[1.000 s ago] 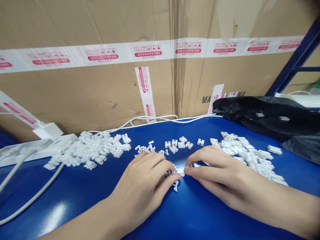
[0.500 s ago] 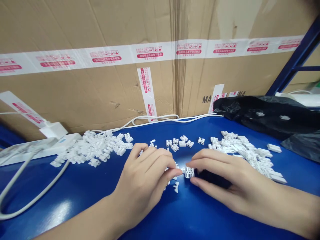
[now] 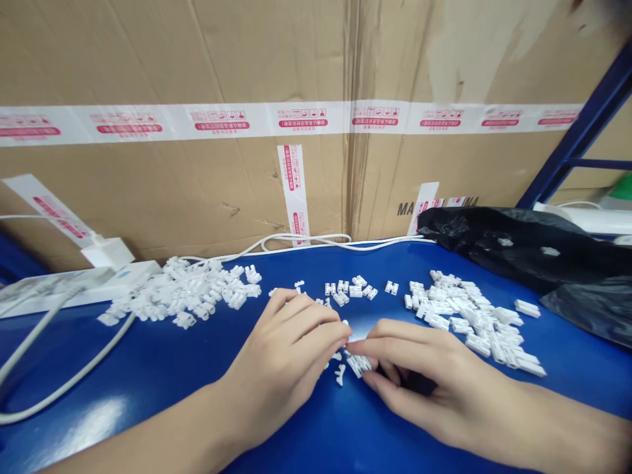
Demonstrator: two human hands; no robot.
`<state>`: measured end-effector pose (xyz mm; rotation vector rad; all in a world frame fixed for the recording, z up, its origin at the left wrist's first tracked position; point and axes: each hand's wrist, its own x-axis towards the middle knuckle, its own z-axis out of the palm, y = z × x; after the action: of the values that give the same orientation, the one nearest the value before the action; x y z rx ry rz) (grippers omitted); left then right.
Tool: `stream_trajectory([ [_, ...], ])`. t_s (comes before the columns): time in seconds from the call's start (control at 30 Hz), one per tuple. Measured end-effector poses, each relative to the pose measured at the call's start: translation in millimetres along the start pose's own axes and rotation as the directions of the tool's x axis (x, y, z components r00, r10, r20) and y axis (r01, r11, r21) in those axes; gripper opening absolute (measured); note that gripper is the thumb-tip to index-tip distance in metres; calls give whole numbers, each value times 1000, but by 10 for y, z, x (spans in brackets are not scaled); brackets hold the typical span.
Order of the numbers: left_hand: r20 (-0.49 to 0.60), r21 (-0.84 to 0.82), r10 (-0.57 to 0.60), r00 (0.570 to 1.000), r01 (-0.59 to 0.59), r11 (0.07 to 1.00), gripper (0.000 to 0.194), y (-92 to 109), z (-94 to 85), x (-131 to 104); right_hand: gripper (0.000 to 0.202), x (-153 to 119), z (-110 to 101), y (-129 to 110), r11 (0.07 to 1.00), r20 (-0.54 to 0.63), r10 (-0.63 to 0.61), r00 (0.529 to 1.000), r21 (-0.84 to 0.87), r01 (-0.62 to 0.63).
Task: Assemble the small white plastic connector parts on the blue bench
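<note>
Between the thumb and fingers of my right hand (image 3: 439, 375) is a white slotted connector block (image 3: 359, 364), tilted just above the blue table. My left hand (image 3: 291, 355) is closed beside it, fingertips pinched together and close to my right forefinger; what they hold, if anything, is hidden. Small white lever pieces (image 3: 340, 374) lie under and around my left fingertips. Behind the hands sit several small white blocks (image 3: 356, 290). A heap of small white pieces (image 3: 197, 289) is at the left, and a pile of white connector blocks (image 3: 474, 313) at the right.
A white power strip (image 3: 133, 280) with a plug and thick cables stands at the left. Thin white cable (image 3: 316, 245) runs along the foot of a large taped cardboard box (image 3: 227, 178). Black plastic (image 3: 498, 257) lies at the back right, near a blue metal frame (image 3: 567, 151).
My right hand and the block have moved left and slightly down, closer to my left fingertips. The block has turned to a slant. The view has tilted slightly upward.
</note>
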<state>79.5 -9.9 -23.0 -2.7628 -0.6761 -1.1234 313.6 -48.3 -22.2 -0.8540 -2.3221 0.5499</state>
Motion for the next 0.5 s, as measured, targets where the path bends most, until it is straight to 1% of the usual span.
stream_trajectory([
  [0.13,15,28,6,1000,-7,1000,19,-10,11,-11,23,54,24,4,999,-25,-11,1000,36,12],
  [0.23,52,73,-39,998,35,997,21,5,17,-1,20,108,44,-28,998,-49,-30,998,46,32],
  [0.3,48,113,-72,996,67,991,22,21,11,8,18,139,64,-43,998,-54,-28,998,51,30],
  [0.37,14,162,-86,996,83,983,24,33,-5,8,15,163,94,-40,996,-68,-23,997,86,28],
  [0.43,-7,208,-99,995,98,973,27,40,-25,-6,20,190,135,-15,977,-90,70,993,206,-50],
  [0.47,-22,227,-113,993,115,967,27,42,-35,-15,25,209,156,3,945,-115,145,983,311,-103],
  [0.5,-36,238,-118,992,123,963,28,45,-43,-24,30,236,174,24,896,-153,239,959,415,-157],
])
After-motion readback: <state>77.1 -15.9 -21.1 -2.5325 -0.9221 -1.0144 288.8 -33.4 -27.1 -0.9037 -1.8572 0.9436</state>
